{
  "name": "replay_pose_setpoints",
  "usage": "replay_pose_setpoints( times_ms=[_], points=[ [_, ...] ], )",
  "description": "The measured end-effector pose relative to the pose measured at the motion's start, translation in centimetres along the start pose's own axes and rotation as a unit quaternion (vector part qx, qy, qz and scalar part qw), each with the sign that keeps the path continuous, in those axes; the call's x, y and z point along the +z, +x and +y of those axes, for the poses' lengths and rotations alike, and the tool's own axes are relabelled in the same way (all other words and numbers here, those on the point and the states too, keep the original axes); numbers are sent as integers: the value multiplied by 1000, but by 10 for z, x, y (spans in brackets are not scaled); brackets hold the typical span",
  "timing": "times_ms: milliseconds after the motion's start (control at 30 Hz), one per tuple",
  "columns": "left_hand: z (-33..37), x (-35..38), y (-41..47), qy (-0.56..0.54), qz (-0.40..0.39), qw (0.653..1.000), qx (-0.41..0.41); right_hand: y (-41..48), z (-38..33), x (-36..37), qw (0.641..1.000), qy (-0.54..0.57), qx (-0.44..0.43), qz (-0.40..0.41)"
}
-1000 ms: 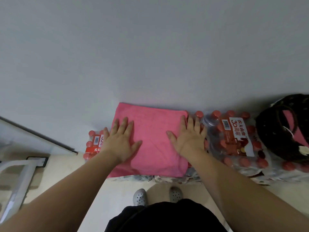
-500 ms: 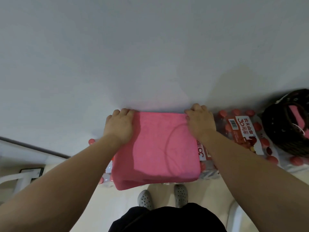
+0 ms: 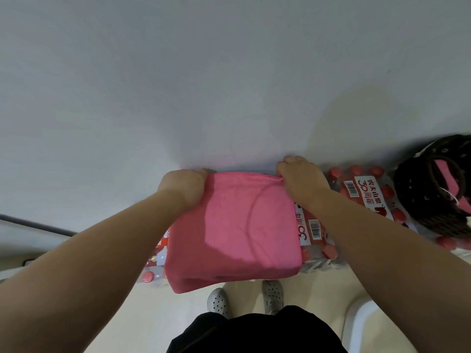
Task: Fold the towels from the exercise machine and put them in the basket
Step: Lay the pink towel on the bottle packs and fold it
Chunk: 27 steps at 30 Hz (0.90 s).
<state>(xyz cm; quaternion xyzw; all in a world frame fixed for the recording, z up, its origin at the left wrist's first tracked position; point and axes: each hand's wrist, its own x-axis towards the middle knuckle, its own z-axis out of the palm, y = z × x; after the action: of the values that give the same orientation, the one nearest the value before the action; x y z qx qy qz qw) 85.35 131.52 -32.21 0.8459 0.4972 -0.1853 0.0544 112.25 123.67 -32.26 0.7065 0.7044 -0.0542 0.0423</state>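
A folded pink towel (image 3: 237, 230) lies on shrink-wrapped packs of red-capped water bottles (image 3: 362, 194) against the wall. My left hand (image 3: 184, 186) grips the towel's far left corner, fingers curled over its edge. My right hand (image 3: 300, 178) pinches the far right corner, and the cloth bunches under it. The towel's near edge hangs a little over the packs' front. A dark wicker basket (image 3: 418, 200) stands at the right on the packs, with another pink towel (image 3: 448, 182) inside it.
A plain grey wall (image 3: 229, 85) rises right behind the bottle packs. My feet in grey perforated clogs (image 3: 219, 300) stand on the pale floor below the towel. A white curved object (image 3: 382, 324) sits at the bottom right, and a dark rail (image 3: 38, 222) runs along the left.
My hands went from pressing flat on the towel to its far corners, where they now grip it. The towel's far edge has bunched and the view has shifted slightly.
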Motion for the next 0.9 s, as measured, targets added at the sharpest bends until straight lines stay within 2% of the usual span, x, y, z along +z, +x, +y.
replay_pose_setpoints(
  times_ms=[200,300,367,500,600,700,800,900],
  points=[
    [2,-18,2,-2,-14,998,54,-8,12,-4,998,55,-25,-5],
    [7,-22,3,15,-20,998,57,-14,15,-4,988,153,4,8],
    [9,-25,4,8,3,998,59,-17,15,-5,970,236,40,29],
    [4,-24,6,-4,56,998,23,-22,12,-8,940,323,104,28],
    [-8,-17,-1,-33,85,996,10,-27,8,-11,900,408,151,19],
    [-21,-11,-18,-68,112,991,-12,-30,2,-11,849,475,225,45],
    [-33,-3,-36,-128,143,981,-21,-31,-4,-11,807,516,283,56],
    [-38,-2,-46,-186,171,968,1,-34,-9,-15,796,528,294,40]
  ],
)
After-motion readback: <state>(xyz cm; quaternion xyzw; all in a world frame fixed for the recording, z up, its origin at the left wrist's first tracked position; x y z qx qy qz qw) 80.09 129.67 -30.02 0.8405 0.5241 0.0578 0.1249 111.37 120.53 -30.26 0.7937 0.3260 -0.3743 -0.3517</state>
